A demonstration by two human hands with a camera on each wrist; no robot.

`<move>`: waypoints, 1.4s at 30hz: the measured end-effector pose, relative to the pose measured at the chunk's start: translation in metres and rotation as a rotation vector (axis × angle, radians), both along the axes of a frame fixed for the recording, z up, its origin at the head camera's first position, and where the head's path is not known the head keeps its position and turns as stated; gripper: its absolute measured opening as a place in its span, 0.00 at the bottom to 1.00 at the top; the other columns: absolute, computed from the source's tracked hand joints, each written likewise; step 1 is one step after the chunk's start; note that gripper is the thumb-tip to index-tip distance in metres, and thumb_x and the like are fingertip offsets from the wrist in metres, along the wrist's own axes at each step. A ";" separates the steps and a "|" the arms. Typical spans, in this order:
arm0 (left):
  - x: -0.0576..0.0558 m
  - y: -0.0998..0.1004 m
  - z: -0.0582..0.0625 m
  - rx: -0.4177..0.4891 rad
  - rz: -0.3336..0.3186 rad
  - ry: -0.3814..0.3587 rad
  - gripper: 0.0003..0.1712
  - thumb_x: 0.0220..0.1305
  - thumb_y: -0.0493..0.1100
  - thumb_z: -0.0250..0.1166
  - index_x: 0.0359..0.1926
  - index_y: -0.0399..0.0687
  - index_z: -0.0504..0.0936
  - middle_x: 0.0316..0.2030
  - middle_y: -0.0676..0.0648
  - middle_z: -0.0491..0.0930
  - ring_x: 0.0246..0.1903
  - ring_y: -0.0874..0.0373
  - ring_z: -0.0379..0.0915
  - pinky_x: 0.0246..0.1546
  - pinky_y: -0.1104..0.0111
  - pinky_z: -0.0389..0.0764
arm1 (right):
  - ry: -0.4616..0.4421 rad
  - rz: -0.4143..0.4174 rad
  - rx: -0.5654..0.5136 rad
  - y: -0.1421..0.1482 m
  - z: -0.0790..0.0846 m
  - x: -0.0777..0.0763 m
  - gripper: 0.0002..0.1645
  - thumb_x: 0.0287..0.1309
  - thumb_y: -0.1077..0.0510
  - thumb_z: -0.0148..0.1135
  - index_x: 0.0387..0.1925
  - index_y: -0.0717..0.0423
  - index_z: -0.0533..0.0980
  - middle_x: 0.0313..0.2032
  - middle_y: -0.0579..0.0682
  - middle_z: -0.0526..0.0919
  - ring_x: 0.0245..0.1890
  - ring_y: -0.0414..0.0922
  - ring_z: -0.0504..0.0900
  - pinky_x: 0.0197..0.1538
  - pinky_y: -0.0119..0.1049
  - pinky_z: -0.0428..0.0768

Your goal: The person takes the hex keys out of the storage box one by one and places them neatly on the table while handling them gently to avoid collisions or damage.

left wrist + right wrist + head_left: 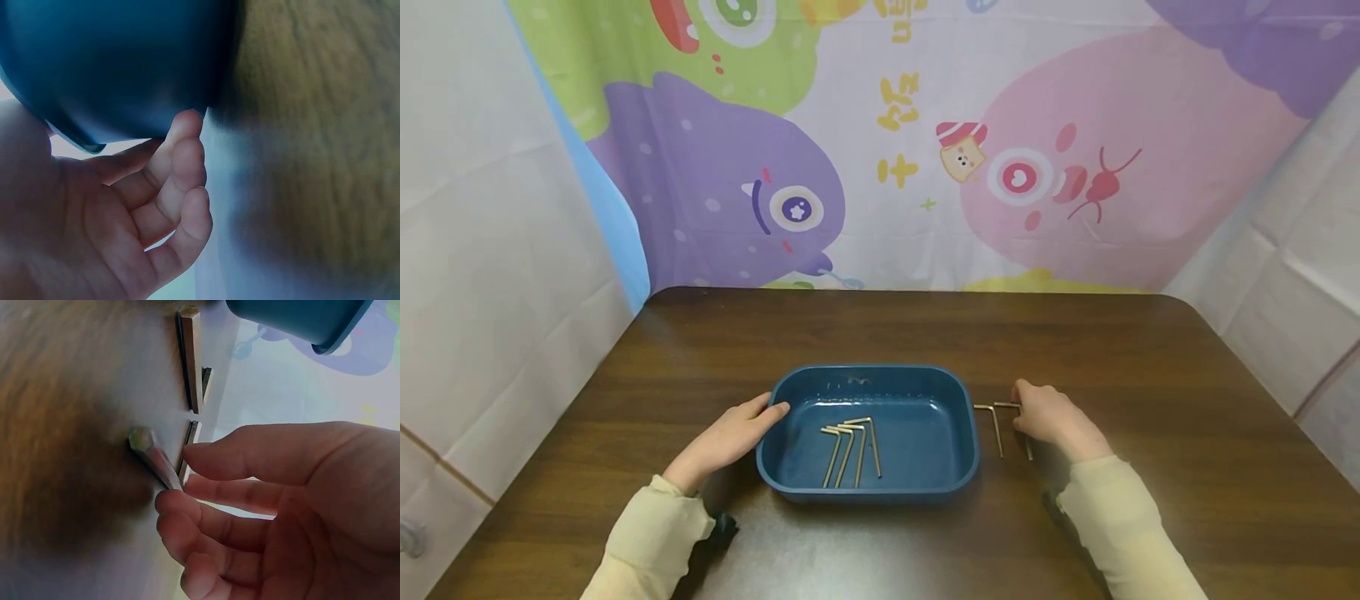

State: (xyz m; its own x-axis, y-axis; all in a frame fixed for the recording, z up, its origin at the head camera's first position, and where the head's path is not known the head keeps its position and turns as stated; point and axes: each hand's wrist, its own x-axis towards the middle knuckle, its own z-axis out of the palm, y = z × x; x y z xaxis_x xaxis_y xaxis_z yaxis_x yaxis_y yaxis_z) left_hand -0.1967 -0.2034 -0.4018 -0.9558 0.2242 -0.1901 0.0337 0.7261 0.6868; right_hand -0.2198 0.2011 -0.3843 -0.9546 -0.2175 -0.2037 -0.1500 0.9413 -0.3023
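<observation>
A dark blue rectangular tray (868, 493) stands on the table, with several brass-coloured L-shaped hex keys (875, 450) lying side by side in it. My left hand (730, 437) holds the tray's left wall, thumb over the rim and fingers against the outside. Right of the tray, my right hand (1058, 419) reaches down to a hex key (161, 465) on the table, thumb and fingers closed around its bend. Part of that key is hidden by the hand. Another hex key (997, 432) lies between it and the tray.
The brown wooden table (880, 329) reaches back to a hanging cloth (887, 242) printed with cartoon figures. Pale wall coverings (497, 292) flank both sides. A small dark object (724, 529) shows by the left sleeve.
</observation>
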 end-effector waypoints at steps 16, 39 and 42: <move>0.001 0.000 0.000 -0.004 -0.008 0.010 0.36 0.67 0.60 0.43 0.65 0.38 0.60 0.58 0.36 0.69 0.56 0.43 0.67 0.55 0.48 0.67 | 0.178 -0.025 -0.023 -0.013 0.015 0.003 0.18 0.53 0.61 0.54 0.45 0.68 0.71 0.36 0.62 0.80 0.29 0.50 0.76 0.35 0.46 0.75; 0.001 0.000 0.001 -0.007 -0.008 -0.001 0.36 0.67 0.59 0.44 0.64 0.37 0.60 0.57 0.36 0.69 0.56 0.44 0.67 0.55 0.48 0.67 | 0.376 -0.015 -0.023 -0.030 0.026 0.015 0.13 0.52 0.61 0.54 0.40 0.61 0.75 0.32 0.54 0.81 0.27 0.49 0.77 0.32 0.47 0.76; 0.001 0.000 0.002 -0.005 -0.010 0.001 0.36 0.68 0.59 0.43 0.65 0.37 0.60 0.58 0.36 0.68 0.57 0.43 0.65 0.56 0.47 0.66 | 0.398 -0.006 -0.018 -0.032 0.028 0.016 0.12 0.51 0.61 0.54 0.39 0.61 0.75 0.30 0.53 0.81 0.26 0.48 0.77 0.31 0.46 0.76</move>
